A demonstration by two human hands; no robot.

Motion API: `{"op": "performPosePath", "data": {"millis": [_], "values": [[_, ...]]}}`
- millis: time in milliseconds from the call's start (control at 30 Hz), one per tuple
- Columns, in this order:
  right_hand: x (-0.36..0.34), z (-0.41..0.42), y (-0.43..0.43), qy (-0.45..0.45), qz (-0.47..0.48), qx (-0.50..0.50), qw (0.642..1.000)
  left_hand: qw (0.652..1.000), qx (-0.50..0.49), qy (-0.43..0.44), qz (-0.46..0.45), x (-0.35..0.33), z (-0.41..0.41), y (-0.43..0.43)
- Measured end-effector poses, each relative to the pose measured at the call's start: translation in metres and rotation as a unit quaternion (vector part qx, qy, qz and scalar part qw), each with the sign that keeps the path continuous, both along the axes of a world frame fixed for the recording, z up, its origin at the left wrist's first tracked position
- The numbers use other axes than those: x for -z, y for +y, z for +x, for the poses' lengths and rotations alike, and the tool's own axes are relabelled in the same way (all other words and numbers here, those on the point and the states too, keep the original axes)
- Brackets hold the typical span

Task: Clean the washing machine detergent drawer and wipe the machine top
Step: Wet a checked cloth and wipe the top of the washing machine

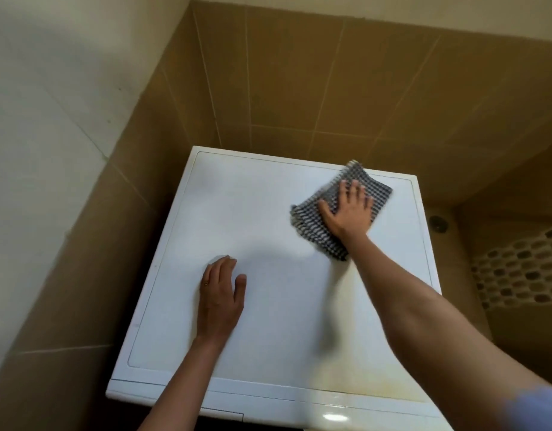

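Both hands down on the machine top (268,213).
I see the right hand (349,209), fingers spread, pressing the checked cloth (315,234) near the far right corner; the left hand (220,297) rests flat.

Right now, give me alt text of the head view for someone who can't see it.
The right hand presses a checked cloth flat on the far right of the washing machine top, while the left hand rests flat on its near left. Brown tiled walls stand behind.
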State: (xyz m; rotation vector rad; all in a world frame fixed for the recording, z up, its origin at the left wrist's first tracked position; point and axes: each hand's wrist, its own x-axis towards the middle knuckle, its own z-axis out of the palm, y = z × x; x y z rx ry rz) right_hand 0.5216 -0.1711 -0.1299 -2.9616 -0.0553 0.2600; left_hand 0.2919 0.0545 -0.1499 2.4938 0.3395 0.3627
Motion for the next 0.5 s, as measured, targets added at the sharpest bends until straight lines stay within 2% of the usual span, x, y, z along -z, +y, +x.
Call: {"op": "performPosePath", "data": {"millis": [133,267,367,500], "values": [[-0.003,-0.025,0.098,0.008,0.014,-0.176,0.984,0.997,-0.027,-0.034,-0.061,-0.009,-0.002,0.003],[0.001,-0.088,0.151,0.007,0.025,-0.318,0.948,0.991,-0.097,-0.079,-0.055,-0.018,-0.011,0.011],[0.007,-0.135,0.146,-0.013,0.040,-0.386,0.921,0.984,-0.153,-0.075,-0.044,-0.022,-0.019,0.016],[0.011,-0.165,0.093,-0.030,0.052,-0.428,0.902,0.988,-0.141,-0.048,-0.026,-0.019,-0.022,0.026]]}}
